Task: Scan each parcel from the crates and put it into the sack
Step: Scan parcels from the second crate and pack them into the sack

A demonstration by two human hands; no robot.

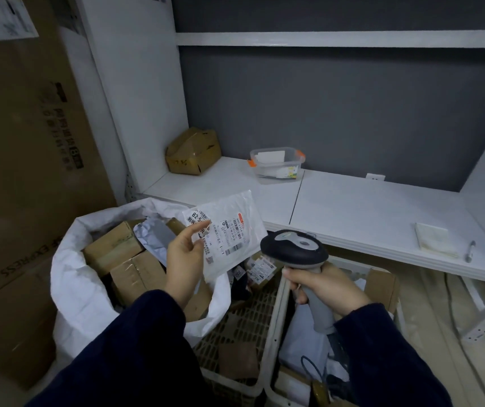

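The left hand (186, 259), in a dark navy sleeve (135, 348), pinches a flat white plastic mailer parcel (235, 230) by its lower left edge, with one finger lying over the printed shipping label. The parcel is held up tilted, label towards the camera, above the right rim of the white woven sack (67, 274) and the near end of the pale lattice plastic crates (244, 321). The right hand (326, 289) is wrapped firmly round the grey handle of a black and grey handheld barcode scanner (294, 249), whose head sits just right of and below the parcel's lower corner, not touching it. The sack stands open at the left and holds several brown cardboard boxes (123, 248) and a crumpled grey bag. A few small parcels lie in the crates beneath the hands. Behind runs a white bench (352, 207) that carries a dented brown carton (192, 151) in its far left corner, a clear plastic tub with orange clips (278, 164), a pale notepad (435, 240) and a pen (470, 251) near the right end.
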